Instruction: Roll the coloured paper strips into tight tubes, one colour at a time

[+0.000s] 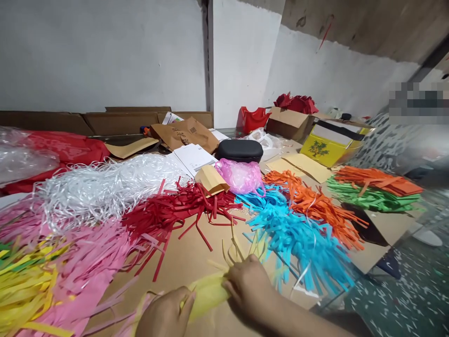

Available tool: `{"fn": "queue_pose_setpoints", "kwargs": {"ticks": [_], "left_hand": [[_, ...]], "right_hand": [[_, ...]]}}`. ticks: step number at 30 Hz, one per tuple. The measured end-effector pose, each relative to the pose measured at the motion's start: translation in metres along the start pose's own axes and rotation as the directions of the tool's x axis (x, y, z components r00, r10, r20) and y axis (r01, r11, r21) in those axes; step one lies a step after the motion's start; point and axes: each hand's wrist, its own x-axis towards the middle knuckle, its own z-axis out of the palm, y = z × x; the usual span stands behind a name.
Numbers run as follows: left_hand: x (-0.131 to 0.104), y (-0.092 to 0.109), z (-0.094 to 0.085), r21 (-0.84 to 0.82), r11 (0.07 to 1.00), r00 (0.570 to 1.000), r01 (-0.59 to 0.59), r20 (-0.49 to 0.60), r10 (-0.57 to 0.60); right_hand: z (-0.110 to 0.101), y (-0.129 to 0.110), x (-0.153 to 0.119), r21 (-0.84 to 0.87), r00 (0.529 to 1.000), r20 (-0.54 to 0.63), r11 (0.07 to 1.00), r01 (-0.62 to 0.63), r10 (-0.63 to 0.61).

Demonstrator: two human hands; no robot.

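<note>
My left hand (164, 313) and my right hand (250, 288) both grip a rolled bundle of yellow fringed paper (207, 292) at the near edge of the cardboard-covered table (189, 257). Its loose yellow strips fan out past my right hand's fingers. Piles of cut paper strips surround it: red (168, 213), pink (87, 262), blue (298, 234), orange (315, 203), white (101, 185) and another yellow pile (24, 285) at the far left.
Behind lie a black case (239, 150), a pink plastic bag (240, 175), brown paper bags (185, 133), a yellow box (328, 147), a cardboard box with red paper (291, 119), and green and orange strips (375, 189). The table's edge drops off at right.
</note>
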Motion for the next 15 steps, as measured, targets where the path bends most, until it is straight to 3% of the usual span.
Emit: {"fn": "queue_pose_setpoints", "kwargs": {"ticks": [3, 9, 15], "left_hand": [[0.009, 0.011, -0.011, 0.073, 0.995, 0.995, 0.063, 0.079, -0.069], [0.014, 0.01, -0.012, 0.088, 0.992, 0.982, 0.089, 0.157, -0.102], [0.013, 0.004, -0.005, 0.091, 0.993, 0.985, 0.07, 0.151, -0.083]], "right_hand": [[-0.001, 0.0, 0.009, -0.002, 1.0, 0.004, 1.0, -0.021, 0.021], [0.006, 0.008, 0.009, 0.085, 0.997, -0.073, 0.996, 0.001, 0.005], [0.02, 0.012, 0.015, 0.069, 0.995, -0.102, 0.998, -0.007, 0.014]]}}
